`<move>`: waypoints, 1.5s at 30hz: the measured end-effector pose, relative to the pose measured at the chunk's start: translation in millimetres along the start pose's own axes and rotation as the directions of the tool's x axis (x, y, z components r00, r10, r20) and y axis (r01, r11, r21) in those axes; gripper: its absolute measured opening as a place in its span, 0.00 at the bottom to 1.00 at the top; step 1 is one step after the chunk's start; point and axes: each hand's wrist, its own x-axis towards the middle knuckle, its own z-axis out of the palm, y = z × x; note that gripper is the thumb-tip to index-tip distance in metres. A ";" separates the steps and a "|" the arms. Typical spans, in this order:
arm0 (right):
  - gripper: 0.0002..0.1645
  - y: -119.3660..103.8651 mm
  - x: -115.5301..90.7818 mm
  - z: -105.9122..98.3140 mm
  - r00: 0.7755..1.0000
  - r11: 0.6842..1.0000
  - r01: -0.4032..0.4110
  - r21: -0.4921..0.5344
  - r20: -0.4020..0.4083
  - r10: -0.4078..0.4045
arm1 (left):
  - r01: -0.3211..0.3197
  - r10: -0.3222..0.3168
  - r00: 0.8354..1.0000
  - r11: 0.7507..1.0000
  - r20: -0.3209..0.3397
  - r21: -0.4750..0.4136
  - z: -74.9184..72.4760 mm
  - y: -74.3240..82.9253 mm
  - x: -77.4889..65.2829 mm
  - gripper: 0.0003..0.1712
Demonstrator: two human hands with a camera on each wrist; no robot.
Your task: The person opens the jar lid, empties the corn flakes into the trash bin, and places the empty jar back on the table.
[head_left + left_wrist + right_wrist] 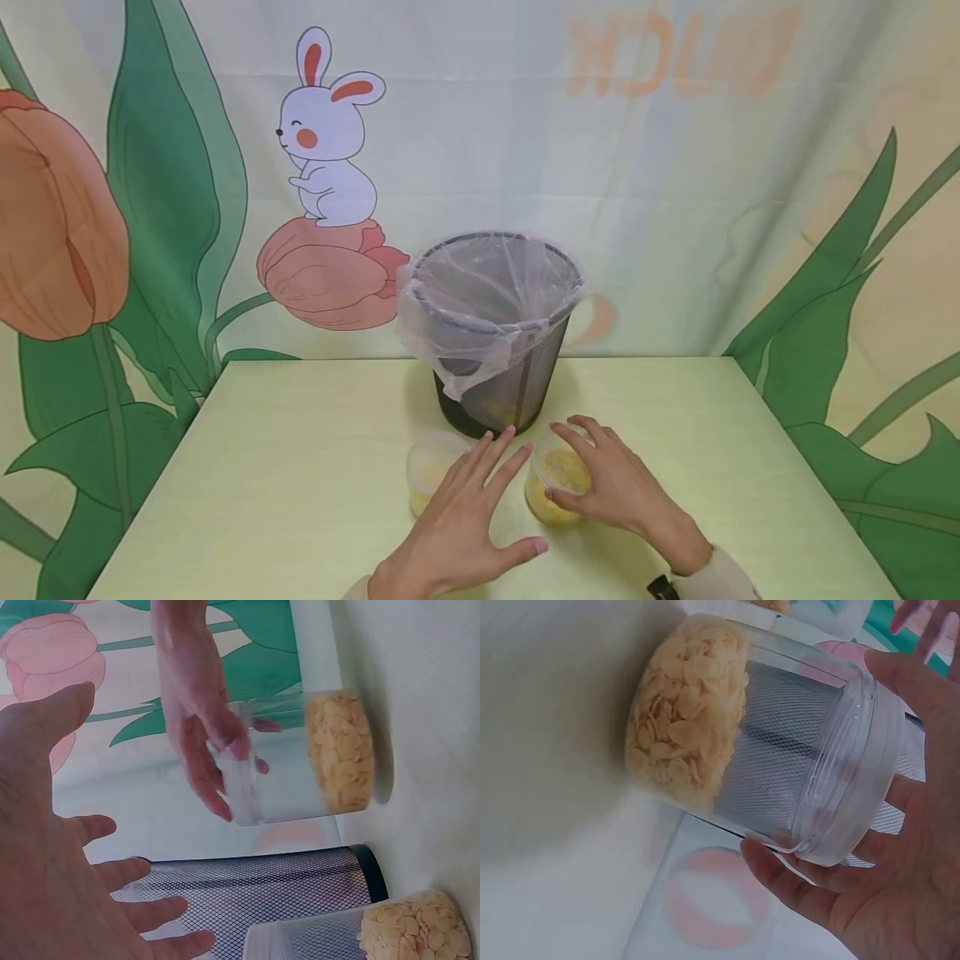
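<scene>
My right hand [618,483] holds a clear, lidded jar [686,720] at its top, the thumb on one side of the pale lid [870,780] and fingers on the other. Pale yellow flakes fill about the lower half of this jar, which stands upright on the table. My left hand [461,521] hovers to its left with fingers spread and nothing in them. Partly covered by that hand in the head view is a second clear jar [431,458]; the left wrist view shows similar flakes [412,930] in its bottom.
Behind the jars stands a black mesh wastebasket [540,367] lined with a thin translucent bag [450,333] folded over its rim. The pale green table [262,483] ends at a printed curtain [660,208] with a rabbit and tulips.
</scene>
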 end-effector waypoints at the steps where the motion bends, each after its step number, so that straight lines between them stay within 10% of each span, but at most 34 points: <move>1: 0.50 -0.7 0.2 -2.3 1.000 1.000 0.006 -0.003 -0.010 -0.006 | 0.000 0.000 1.000 1.000 -0.005 -0.002 -0.2 -0.2 0.2 0.53; 26: 0.48 -27.2 4.5 -51.0 0.967 0.989 0.143 -0.038 -0.209 -0.148 | 0.020 -0.026 0.993 0.998 -0.112 -0.059 -6.4 -4.0 9.3 0.67; 45: 0.49 -47.2 5.0 -79.2 0.929 0.974 0.222 0.050 -0.314 -0.196 | -0.087 0.067 0.948 0.995 -0.311 -0.051 -19.6 -5.4 12.8 0.71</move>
